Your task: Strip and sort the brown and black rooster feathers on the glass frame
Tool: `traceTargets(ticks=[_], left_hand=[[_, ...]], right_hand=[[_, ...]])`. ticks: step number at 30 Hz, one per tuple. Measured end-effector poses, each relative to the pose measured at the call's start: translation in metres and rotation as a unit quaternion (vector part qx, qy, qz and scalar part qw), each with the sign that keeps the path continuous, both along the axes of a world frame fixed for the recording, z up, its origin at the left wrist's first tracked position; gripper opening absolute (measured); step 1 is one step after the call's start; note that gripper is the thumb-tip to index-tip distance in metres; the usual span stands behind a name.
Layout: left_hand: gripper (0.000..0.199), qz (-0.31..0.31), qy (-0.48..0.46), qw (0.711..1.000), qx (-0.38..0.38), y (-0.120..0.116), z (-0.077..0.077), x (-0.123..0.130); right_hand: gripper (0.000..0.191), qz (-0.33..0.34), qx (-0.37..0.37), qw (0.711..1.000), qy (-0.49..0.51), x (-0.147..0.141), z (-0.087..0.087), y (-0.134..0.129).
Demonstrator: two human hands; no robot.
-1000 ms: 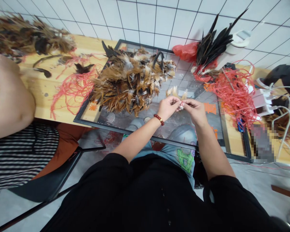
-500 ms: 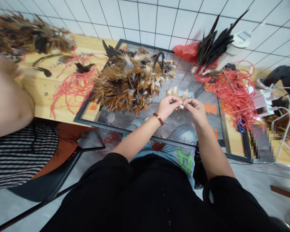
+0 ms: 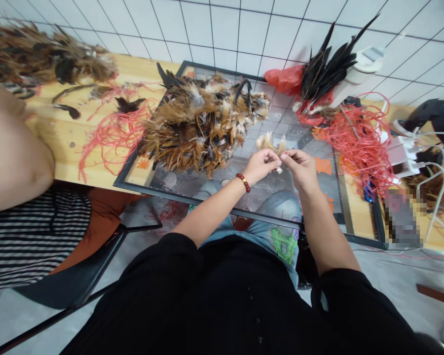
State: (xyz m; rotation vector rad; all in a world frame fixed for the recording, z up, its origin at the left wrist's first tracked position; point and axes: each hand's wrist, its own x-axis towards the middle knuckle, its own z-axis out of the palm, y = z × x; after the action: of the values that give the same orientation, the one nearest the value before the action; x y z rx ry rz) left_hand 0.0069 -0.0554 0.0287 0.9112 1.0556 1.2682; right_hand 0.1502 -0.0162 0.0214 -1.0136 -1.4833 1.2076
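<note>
My left hand (image 3: pixel 261 165), with a red bead bracelet (image 3: pixel 243 182) at the wrist, pinches a small bunch of pale tan feathers (image 3: pixel 269 141). Fingertip to fingertip with it, my right hand (image 3: pixel 300 166) is closed on the same bunch near its base. White quill ends poke out below the fingers. Whether a string lies between the fingertips I cannot tell. Both hands are above a framed glass panel (image 3: pixel 222 170). Left of them a large heap of brown and black feathers (image 3: pixel 200 125) covers part of the glass.
Pink-red plastic strings (image 3: pixel 358 143) lie in a tangle at the right, more strings (image 3: pixel 113 135) at the left. Long black feathers (image 3: pixel 327 71) stand by a red plastic bag (image 3: pixel 286 80). White cables (image 3: pixel 442 167) hang far right. Another person's arm (image 3: pixel 17 148) reaches in from the left.
My hands have shifted very slightly and the fingertips have changed their pinch around the feathers. The other person's arm at the left has moved a little.
</note>
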Motion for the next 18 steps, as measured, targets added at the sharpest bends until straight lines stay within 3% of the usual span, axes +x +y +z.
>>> traceTargets(ticks=[5, 9, 15, 18], left_hand=[[0.025, 0.029, -0.062, 0.996, -0.063, 0.003, 0.003, -0.005], [0.026, 0.032, -0.100, 0.992, -0.076, 0.004, 0.004, -0.008], [0.022, 0.041, -0.137, 0.986, -0.085, 0.003, 0.004, -0.008], [0.025, 0.052, -0.130, 0.986, -0.086, 0.004, 0.003, -0.008]], right_hand=[[0.021, -0.026, 0.075, 0.997, -0.009, 0.002, -0.001, 0.000], [0.014, -0.003, 0.141, 0.988, -0.066, 0.003, 0.003, -0.003], [0.012, -0.010, 0.265, 0.952, -0.155, 0.006, 0.011, -0.009], [0.014, -0.009, 0.291, 0.941, -0.174, 0.007, 0.012, -0.010]])
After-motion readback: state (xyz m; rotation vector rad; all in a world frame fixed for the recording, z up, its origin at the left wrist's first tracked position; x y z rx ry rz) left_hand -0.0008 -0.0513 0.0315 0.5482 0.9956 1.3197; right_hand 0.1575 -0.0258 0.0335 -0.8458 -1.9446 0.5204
